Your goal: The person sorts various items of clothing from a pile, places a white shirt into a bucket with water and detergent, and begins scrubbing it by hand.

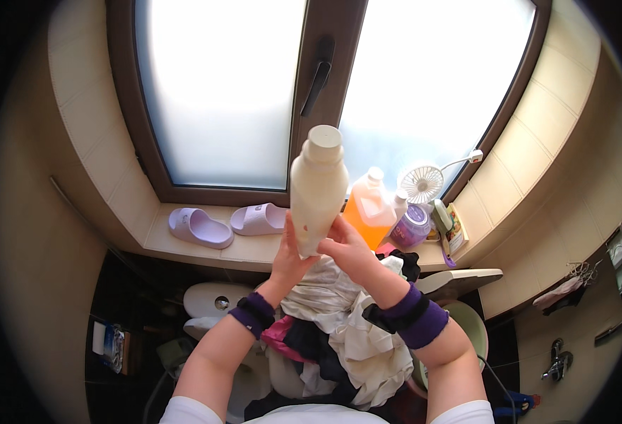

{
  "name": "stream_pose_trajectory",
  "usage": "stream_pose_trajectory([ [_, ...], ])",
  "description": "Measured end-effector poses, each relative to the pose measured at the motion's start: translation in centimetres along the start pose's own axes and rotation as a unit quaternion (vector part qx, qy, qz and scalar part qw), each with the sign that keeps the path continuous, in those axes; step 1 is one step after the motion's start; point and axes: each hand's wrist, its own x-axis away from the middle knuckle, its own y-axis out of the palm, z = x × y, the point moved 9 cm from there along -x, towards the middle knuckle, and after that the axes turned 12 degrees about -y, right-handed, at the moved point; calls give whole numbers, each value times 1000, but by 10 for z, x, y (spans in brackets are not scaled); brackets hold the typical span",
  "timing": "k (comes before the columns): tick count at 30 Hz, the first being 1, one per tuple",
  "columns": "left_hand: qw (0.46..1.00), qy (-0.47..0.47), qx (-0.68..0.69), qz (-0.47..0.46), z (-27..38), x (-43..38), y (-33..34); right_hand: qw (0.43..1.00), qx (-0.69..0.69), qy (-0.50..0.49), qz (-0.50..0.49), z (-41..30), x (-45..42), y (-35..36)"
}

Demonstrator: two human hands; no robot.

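Observation:
Both my hands grip a large white plastic bottle point(319, 185) near its base, its round white cap on top. My left hand point(289, 259) holds the lower left side, and my right hand point(350, 249) holds the lower right. The bottle is raised in front of the window, tilted slightly. Below my hands lies a heap of clothes point(369, 350), mostly white with some black and pink pieces. Just right of the bottle, a clear jug of orange liquid point(369, 212) stands on the tiled windowsill point(215, 257).
Lilac slides point(202, 228) rest on the sill at left. To the right are a purple tub point(411, 228) and a small white fan point(422, 183). A toilet cistern point(210, 299) is below left, a green basin point(467, 323) below right. A wall tap point(557, 363) juts out at far right.

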Motion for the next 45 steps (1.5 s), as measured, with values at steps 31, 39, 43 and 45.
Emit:
stream_pose_trajectory([
  [31, 980, -196, -27, -34, -101, 44, -95, 977, 212, 27, 6, 28, 60, 2],
  [39, 901, -278, -327, -71, -187, 224, -185, 946, 176, 59, -266, 85, 164, 152],
  [43, 883, -218, -410, -62, -153, 253, -171, 933, 191, 87, -292, 174, 205, 181],
  [45, 864, -247, -431, -76, -148, 265, -170, 927, 207, 108, -293, 211, 214, 192],
])
